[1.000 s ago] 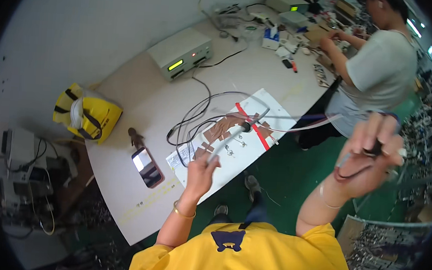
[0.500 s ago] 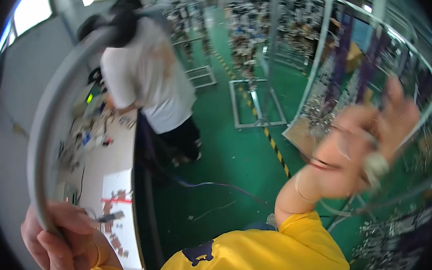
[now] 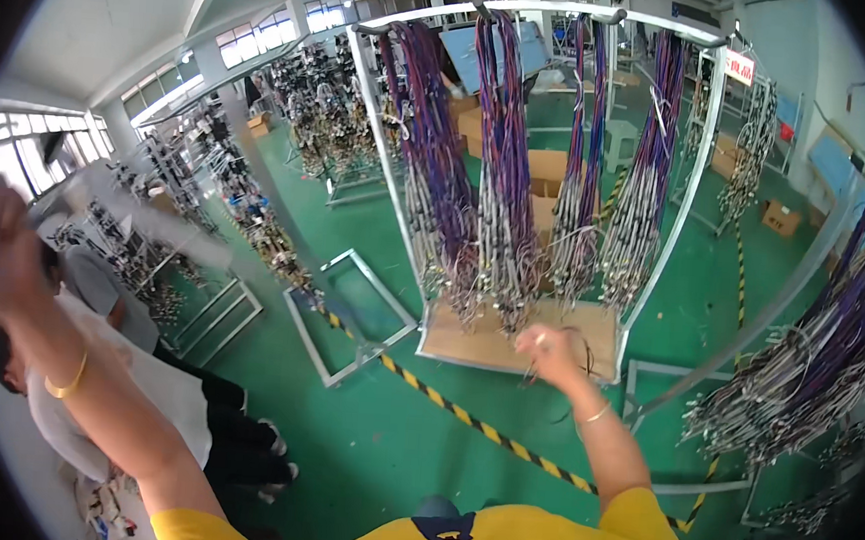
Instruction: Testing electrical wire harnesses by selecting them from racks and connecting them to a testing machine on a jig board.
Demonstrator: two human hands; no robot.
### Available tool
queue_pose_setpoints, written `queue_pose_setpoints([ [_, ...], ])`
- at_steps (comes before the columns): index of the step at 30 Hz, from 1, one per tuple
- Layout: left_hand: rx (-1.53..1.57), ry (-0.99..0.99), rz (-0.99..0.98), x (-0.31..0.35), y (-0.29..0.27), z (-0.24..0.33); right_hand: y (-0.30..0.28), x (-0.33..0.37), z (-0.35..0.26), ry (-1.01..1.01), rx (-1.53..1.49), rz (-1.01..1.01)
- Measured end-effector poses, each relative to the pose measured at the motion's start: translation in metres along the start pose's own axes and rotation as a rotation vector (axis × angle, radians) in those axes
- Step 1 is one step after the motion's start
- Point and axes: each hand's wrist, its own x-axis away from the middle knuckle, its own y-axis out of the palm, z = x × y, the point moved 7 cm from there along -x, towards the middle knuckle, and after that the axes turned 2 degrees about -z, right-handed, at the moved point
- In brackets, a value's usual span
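Observation:
My left hand [image 3: 0,255] is raised at the far left edge, in front of the windows, with a gold bangle [image 3: 68,377] on its wrist. Motion smears its fingers, so what they hold is unclear. A pale grey streak [image 3: 160,226] blurs past to its right. My right hand [image 3: 550,355] reaches out ahead with curled fingers, over the brown board at the foot of a rack. A thin dark cord [image 3: 590,349] loops beside it; whether the fingers grip it is unclear. Nearest to this hand hang bundles of purple cables [image 3: 505,165] with grey, connector-tipped ends.
A white metal rack [image 3: 679,212] carries the bundles above its cardboard base [image 3: 463,340]. More cables [image 3: 795,386] hang at right. Two people [image 3: 129,374] stand at lower left. Black-and-yellow tape [image 3: 482,426] crosses the green floor [image 3: 359,466], with an empty metal frame base [image 3: 345,374] beside it.
My view has swung right, from the workbench to the cable racks. The grey curved tube in my left hand no longer shows clearly. My right hand now appears lower and nearer the middle.

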Motion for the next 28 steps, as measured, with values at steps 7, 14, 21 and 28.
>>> queue_pose_setpoints([
  [7, 1.001, -0.547, 0.258, 0.105, 0.353, -0.209, -0.227, -0.25, -0.102, -0.13, 0.353, 0.731],
  [14, 0.926, -0.934, 0.142, 0.279, 0.609, -0.366, -0.254, -0.444, -0.091, 0.019, 0.979, 0.693],
  [21, -0.141, -1.201, -0.957, 0.66, 0.723, -0.418, -0.228, -0.449, 0.149, 0.278, 0.412, 0.448],
  [28, -0.262, -1.163, -1.559, 0.794, 0.751, -0.426, -0.182, -0.222, 0.405, 0.697, -1.085, 0.946],
])
